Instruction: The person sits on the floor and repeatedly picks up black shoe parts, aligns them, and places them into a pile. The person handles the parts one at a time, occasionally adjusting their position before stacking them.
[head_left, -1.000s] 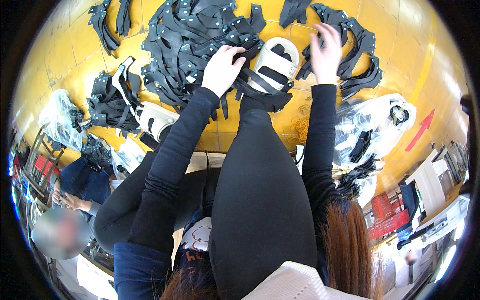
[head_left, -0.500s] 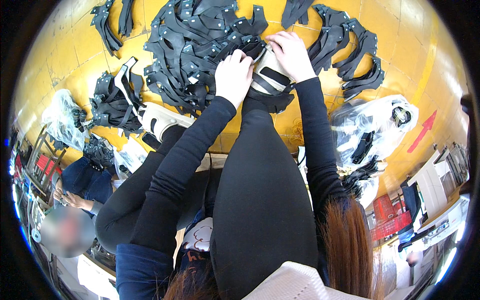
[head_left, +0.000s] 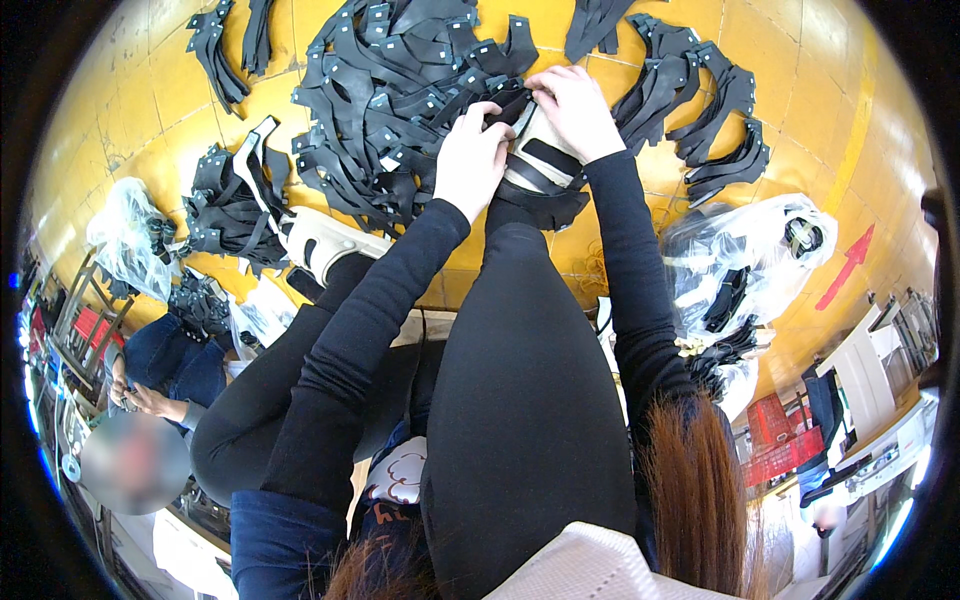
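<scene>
On the left, a black strap pile (head_left: 228,222) lies beside a beige sandal (head_left: 332,240), then a large heap of straps (head_left: 375,115) on the yellow floor (head_left: 815,115). The left hand (head_left: 472,158), fingers bent, meets the right hand (head_left: 568,108) at a dark strip (head_left: 514,102) — mostly hidden by fingers, by the toe of another beige sandal (head_left: 540,128) — whether either grips it, I cannot tell. Farther right, a clear bag (head_left: 755,245) holds black pieces.

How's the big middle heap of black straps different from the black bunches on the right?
The big heap is larger than the right bunches. The big heap is jumbled, while the right bunches lie in neater curves. Both are black and lie on the yellow floor.
</scene>
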